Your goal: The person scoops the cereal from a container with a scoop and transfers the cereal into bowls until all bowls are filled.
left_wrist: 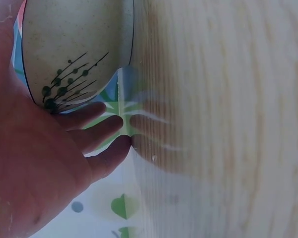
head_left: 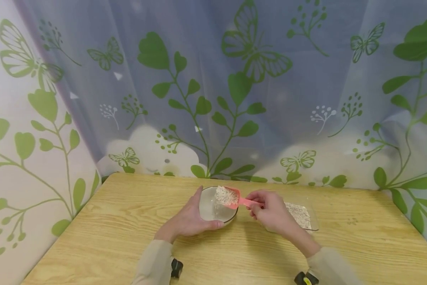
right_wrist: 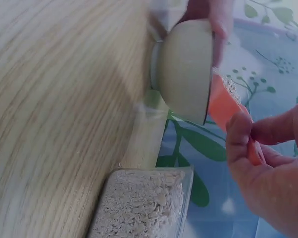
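A cream bowl (head_left: 207, 204) with a dark rim and a painted dark-green sprig stands at the middle of the table. My left hand (head_left: 190, 217) holds it from the left, thumb along the near rim and fingers round the far side. My right hand (head_left: 270, 209) grips the handle of a pink scoop (right_wrist: 224, 106) between thumb and fingers. Pale oat flakes (head_left: 225, 196) fill the scoop, which is over the bowl's right side. Some flakes seem to be dropping into the bowl. Partly behind my right hand sits a clear container (right_wrist: 187, 184) of oat flakes.
The wooden table (head_left: 103, 237) reaches back to a patterned curtain (head_left: 199, 99) with green leaves and butterflies. A paler curtain (head_left: 28, 130) hangs along the left side. Dark bands (head_left: 176, 268) are worn at the sleeves.
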`<action>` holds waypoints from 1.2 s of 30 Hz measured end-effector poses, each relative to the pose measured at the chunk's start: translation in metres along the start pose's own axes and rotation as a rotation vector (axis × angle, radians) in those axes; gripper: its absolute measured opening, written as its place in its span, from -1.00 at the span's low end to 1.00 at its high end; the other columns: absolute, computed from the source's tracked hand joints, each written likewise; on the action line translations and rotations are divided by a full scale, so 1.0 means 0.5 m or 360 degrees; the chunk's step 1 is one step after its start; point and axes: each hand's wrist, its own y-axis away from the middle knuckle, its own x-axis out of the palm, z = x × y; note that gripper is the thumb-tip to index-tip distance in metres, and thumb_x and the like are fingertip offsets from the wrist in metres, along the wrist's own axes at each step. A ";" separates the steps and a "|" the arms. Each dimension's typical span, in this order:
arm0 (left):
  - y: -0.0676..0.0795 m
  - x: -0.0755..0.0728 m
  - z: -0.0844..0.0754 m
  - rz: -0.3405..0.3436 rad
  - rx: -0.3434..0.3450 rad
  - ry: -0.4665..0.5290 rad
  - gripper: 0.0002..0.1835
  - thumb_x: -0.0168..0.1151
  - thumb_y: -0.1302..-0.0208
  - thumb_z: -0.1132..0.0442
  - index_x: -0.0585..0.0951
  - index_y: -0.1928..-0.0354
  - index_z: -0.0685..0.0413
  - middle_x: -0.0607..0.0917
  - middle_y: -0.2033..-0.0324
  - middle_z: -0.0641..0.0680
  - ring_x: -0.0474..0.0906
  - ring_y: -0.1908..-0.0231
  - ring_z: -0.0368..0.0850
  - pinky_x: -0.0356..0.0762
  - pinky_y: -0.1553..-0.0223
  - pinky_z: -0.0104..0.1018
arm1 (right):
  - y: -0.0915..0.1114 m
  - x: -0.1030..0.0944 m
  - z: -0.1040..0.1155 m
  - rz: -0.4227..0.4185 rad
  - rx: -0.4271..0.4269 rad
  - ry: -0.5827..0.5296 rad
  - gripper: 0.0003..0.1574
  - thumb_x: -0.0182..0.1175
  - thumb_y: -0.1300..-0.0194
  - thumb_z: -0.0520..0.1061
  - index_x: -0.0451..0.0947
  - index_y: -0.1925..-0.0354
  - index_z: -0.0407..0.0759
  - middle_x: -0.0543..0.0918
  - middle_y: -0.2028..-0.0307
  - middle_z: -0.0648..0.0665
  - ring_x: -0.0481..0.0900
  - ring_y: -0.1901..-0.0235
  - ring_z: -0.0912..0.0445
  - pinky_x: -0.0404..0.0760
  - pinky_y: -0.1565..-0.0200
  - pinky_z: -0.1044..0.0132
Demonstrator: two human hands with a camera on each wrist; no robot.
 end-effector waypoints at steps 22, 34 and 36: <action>0.002 0.003 -0.002 0.0015 -0.0004 0.0076 0.48 0.59 0.10 -0.27 -0.21 -0.66 0.06 0.20 -0.56 0.27 0.19 -0.52 0.25 0.20 -0.48 0.32 | 0.005 0.031 -0.033 -0.0350 -0.1458 0.1628 -0.49 0.30 0.07 -0.51 0.61 0.06 -0.32 0.70 0.23 -0.16 0.69 0.23 0.04 0.74 0.14 0.36; 0.003 0.001 -0.005 0.0008 -0.0001 0.0060 0.47 0.57 0.09 -0.28 -0.19 -0.66 0.08 0.22 -0.55 0.28 0.22 -0.51 0.25 0.21 -0.48 0.31 | 0.003 0.035 -0.026 -0.0264 -0.1242 0.1711 -0.85 0.30 -0.26 -0.28 0.56 0.18 -0.26 0.67 0.46 -0.05 0.54 0.56 0.16 0.53 0.53 0.45; 0.003 0.001 -0.005 0.0003 -0.0004 0.0055 0.46 0.57 0.08 -0.29 -0.18 -0.66 0.07 0.20 -0.56 0.28 0.20 -0.52 0.25 0.20 -0.49 0.30 | 0.002 0.036 -0.026 -0.0217 -0.1180 0.1676 -0.89 0.30 -0.29 -0.26 0.52 0.29 -0.21 0.58 0.54 0.00 0.41 0.63 0.21 0.38 0.62 0.48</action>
